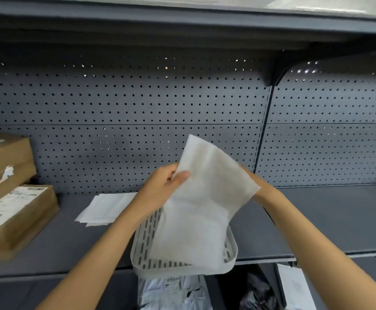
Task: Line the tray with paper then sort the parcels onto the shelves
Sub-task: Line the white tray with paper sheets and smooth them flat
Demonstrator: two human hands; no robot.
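The lining step is in hand — the parcels have not been touched yet, by the look of things. A white sheet of paper [207, 198] is held up over a pale slotted tray [145, 258] that sits at the front edge of the grey shelf [328, 220], its near rim just over the lip. The left hand [166, 186] pinches the sheet's left edge between thumb and fingers. The right hand [257, 182] is mostly hidden behind the sheet; it seems to be supporting the right edge, but its grip cannot be told. The sheet's lower part already droops into the tray, while its upper half stands tilted toward the pegboard back.

More sheets [106, 209] lie flat on the shelf to the left, and two brown cardboard parcels [10, 198] are stacked at the far left. Soft bagged parcels [173, 291] show on the level below.

Next, I judge, the sheet wants lowering flat and squaring to the tray's walls — smoothing it so the slots are covered.
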